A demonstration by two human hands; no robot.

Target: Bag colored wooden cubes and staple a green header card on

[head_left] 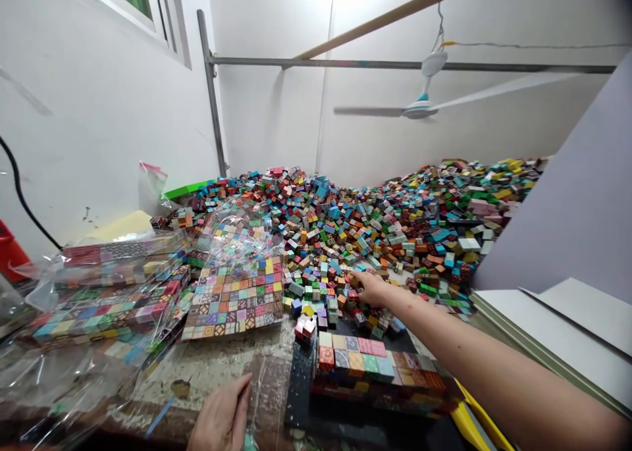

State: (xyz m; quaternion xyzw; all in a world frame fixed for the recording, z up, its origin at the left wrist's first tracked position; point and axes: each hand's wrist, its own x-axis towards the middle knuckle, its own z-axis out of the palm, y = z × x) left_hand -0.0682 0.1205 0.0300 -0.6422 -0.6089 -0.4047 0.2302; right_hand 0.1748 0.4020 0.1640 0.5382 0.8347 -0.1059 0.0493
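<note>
White walls close in a counter (217, 365) that is buried, from its middle to the far edge, under a huge heap of small coloured cubes (375, 220). At 12 o'clock above it a ceiling fan (419, 108) hangs from a pole.

Some work looks done. At 9 o'clock lie flat packs (108, 299) of cubes sealed in clear film, stacked two or three deep. Just right of them, near the centre, a filled square sheet (234, 299) of cubes rests tilted, with loose film above it. At 6 o'clock a black tray (301, 385) holds a few rows of cubes (375, 362) along its far side; its near part is bare. By that showing, the tray is only partly filled and the great heap is unsorted.

Stretched forward from 4 o'clock with a nearly straight arm, the right hand (372, 288) lies palm down at the near edge of the heap. Its fingers curl onto the loose cubes there; whether they have pinched one I cannot tell, since the fingertips are hidden. Flat and relaxed, the left hand (222, 418) rests on the counter at 6 o'clock, just left of the tray, holding nothing.

At 3 o'clock pale boards (567, 326) are stacked, and one leans upright behind them.
</note>
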